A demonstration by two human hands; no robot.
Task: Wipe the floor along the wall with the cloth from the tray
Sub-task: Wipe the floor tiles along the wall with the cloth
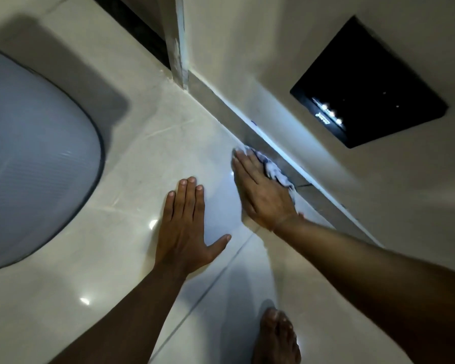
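1. Right hand (pixel 264 191) lies flat, palm down, fingers straight and pressed together, pinning the cloth (pixel 275 170) to the floor (pixel 132 158). Not a pinch — the grip here is a flat press. Cloth is white with some blue, bunched, showing past the far edge of the hand and touching the skirting (pixel 250 119) at the foot of the wall (pixel 286 48).

2. Left hand (pixel 188 227) rests flat on the floor just beside the right, fingers together, thumb spread out; holds nothing. Judged to be a prop for body weight.

3. Step in hand, as judged: stroke along the floor-wall joint. To do it well — keep the cloth's edge tight into the joint, keep the palm's weight over the cloth rather than beside it, run parallel to the skirting. The cloth is bunched; spread flatter it would likely cover more floor.

4. Surroundings: a large rounded grey-white object (pixel 34 153) to the left, well apart from both hands; cannot tell what it is. Dark square panel (pixel 368 82) with small lights set in the wall, above the working line. Pale vertical frame edge (pixel 180 48) meets the floor further along the skirting.

5. Obstructions: the frame edge ends the run, a corner likely needing fingertip work. Bare foot (pixel 276 337) stands on glossy tile — a slip risk if wet.
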